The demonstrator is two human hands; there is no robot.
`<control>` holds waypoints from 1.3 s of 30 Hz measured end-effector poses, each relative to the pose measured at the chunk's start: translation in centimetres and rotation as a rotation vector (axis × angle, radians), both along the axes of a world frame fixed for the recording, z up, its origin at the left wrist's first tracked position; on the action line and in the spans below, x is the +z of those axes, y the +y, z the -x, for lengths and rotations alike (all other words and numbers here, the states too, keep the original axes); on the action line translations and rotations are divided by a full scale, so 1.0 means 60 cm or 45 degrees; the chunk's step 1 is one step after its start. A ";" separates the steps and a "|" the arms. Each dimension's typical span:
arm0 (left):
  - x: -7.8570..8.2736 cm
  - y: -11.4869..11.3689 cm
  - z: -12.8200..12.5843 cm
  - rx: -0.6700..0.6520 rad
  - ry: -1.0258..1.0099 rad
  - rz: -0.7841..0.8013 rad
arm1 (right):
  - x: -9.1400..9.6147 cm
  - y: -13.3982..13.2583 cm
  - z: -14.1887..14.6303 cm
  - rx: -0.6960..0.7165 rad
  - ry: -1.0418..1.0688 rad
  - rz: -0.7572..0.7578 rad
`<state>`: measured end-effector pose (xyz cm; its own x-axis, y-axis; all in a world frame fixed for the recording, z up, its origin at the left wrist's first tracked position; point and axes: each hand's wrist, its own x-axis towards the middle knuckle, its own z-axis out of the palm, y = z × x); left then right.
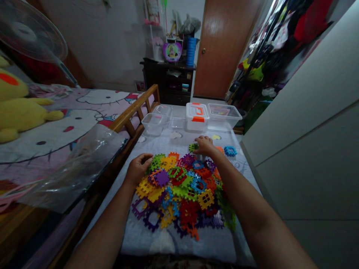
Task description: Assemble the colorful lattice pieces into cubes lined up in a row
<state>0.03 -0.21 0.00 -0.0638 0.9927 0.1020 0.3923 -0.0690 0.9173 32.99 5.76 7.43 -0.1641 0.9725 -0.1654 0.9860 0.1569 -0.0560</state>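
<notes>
There's the right hand (pixel 205 145) curled at a green tile (pixel 192 148), the left hand (pixel 138 168) half-open by the colourful pile (pixel 185 192), either's grip impossible to tell, Hello Kitty print across the bedsheet (pixel 57 136)!

Left hand (pixel 138 169) beside a coloured tile pile (pixel 182 191); right hand (pixel 206 145) at 1 green tile (pixel 192 147).

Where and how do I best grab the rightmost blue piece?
Pinch the blue piece by its toothed rim, probably from above and the right: that side looks open, while an orange piece lies close on its left.
</notes>
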 end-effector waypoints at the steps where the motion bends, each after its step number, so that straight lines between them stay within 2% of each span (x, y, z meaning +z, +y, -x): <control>1: 0.000 0.000 0.000 -0.002 0.000 0.000 | 0.005 -0.007 -0.008 -0.020 0.037 -0.030; 5: 0.007 -0.002 -0.002 -0.003 0.005 -0.004 | 0.017 -0.054 -0.061 -0.051 0.282 -0.144; 9: 0.009 -0.002 -0.003 0.005 0.030 0.003 | 0.011 -0.118 -0.111 0.015 0.457 -0.052; 11: 0.008 -0.001 -0.002 0.005 0.032 0.004 | 0.004 -0.145 -0.122 0.031 0.482 0.002; 14: 0.007 -0.001 -0.002 0.016 0.008 0.001 | -0.010 -0.173 -0.122 0.027 0.439 -0.035; 20: 0.019 -0.005 -0.008 0.070 -0.105 0.020 | -0.036 -0.185 -0.113 0.126 0.350 0.018; 29: 0.021 -0.005 -0.011 0.096 -0.124 0.027 | -0.059 -0.184 -0.117 0.003 0.343 -0.059; 36: 0.016 -0.003 -0.009 0.072 -0.123 0.020 | -0.058 -0.200 -0.126 -0.026 0.547 -0.155; 39: 0.011 -0.001 -0.006 0.067 -0.111 0.008 | -0.059 -0.208 -0.133 -0.151 0.751 -0.190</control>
<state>0.42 -0.30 0.67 -0.1245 0.9884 0.0874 0.3138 -0.0443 0.9484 40.94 -6.73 3.90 -0.0759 0.9953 0.0596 0.8070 0.0964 -0.5826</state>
